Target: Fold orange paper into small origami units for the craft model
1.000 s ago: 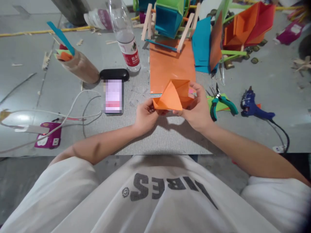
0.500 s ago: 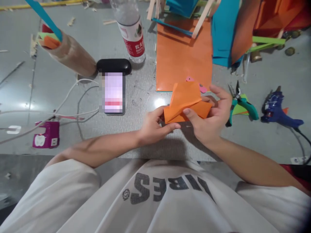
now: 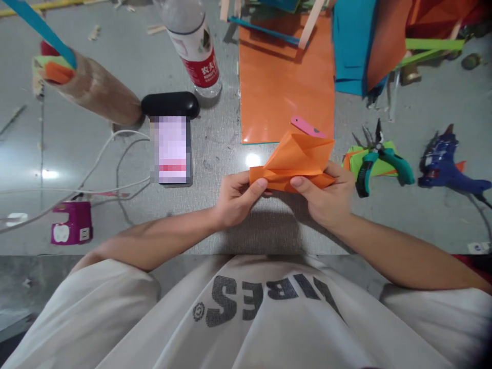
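Observation:
A folded piece of orange paper [image 3: 298,156] is held between my two hands above the table's near side. My left hand [image 3: 238,197] pinches its left end, thumb on top and fingers underneath. At the right end, my right hand [image 3: 330,197] grips the paper with the thumb pressing its lower fold; the other fingers are partly hidden behind it. An upper flap stands up and spreads toward the far side, with creases across it. Just beyond lies a pink utility knife [image 3: 307,127] on a large orange sheet [image 3: 284,92].
Teal-handled pliers [image 3: 384,159] rest on green paper pieces right of my hands, with a blue glue gun [image 3: 440,161] farther right. A phone [image 3: 172,148] leans on a black case [image 3: 171,105]. Behind stand a water bottle [image 3: 196,56] and a brown paper tube [image 3: 96,89]. A purple charger [image 3: 72,223] lies left.
The upper flap has opened and tilted to the right. My left thumb has moved onto the paper's front, and my right fingers have closed in behind it. The view has shifted slightly.

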`<state>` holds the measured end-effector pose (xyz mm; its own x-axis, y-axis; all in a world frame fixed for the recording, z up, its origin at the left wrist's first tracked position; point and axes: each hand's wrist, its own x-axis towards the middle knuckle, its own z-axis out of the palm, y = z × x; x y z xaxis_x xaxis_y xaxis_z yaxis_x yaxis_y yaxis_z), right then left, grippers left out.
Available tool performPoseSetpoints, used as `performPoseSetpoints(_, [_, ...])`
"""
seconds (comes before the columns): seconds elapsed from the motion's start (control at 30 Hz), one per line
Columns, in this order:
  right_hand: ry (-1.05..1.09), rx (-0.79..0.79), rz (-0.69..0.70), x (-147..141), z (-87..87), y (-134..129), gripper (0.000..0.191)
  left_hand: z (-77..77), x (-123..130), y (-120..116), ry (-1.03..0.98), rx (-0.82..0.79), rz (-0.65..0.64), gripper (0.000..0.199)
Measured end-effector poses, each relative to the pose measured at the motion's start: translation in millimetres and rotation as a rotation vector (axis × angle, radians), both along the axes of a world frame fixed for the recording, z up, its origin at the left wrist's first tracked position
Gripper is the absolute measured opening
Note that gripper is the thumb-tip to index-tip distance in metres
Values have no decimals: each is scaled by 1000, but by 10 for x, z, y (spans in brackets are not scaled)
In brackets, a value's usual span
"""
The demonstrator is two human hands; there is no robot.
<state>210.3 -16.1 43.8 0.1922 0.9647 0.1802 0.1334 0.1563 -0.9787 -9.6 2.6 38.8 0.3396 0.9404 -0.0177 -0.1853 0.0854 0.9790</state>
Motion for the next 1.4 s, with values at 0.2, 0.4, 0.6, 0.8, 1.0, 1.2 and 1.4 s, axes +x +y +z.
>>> performPoseSetpoints(0.2, [-53,-33,32,-11,82,-31,27,-4,12,13,47,44,133,43])
performPoseSetpoints(0.4, [-84,-97,42,-29,101,-8,33,33,14,20,119,3,159,58])
performPoseSetpoints(0.6, [-54,-120,84,-11,91,16,29,65,13,24,128,-46,155,66])
performPoseSetpoints(0.8, [-39,-137,77,-28,64,11,24,44,29,9,74,-96,153,60])
performPoseSetpoints(1.0, [-52,-113,115,-25,60,-8,25,12,38,24,32,-76,158,54])
performPoseSetpoints(1.2, [-36,-92,137,42,63,20,16,-20,40,28,-38,-46,163,52])
performPoseSetpoints(1.4, [-26,-31,197,86,-1,60,21,-17,63,39,-45,-38,191,51])
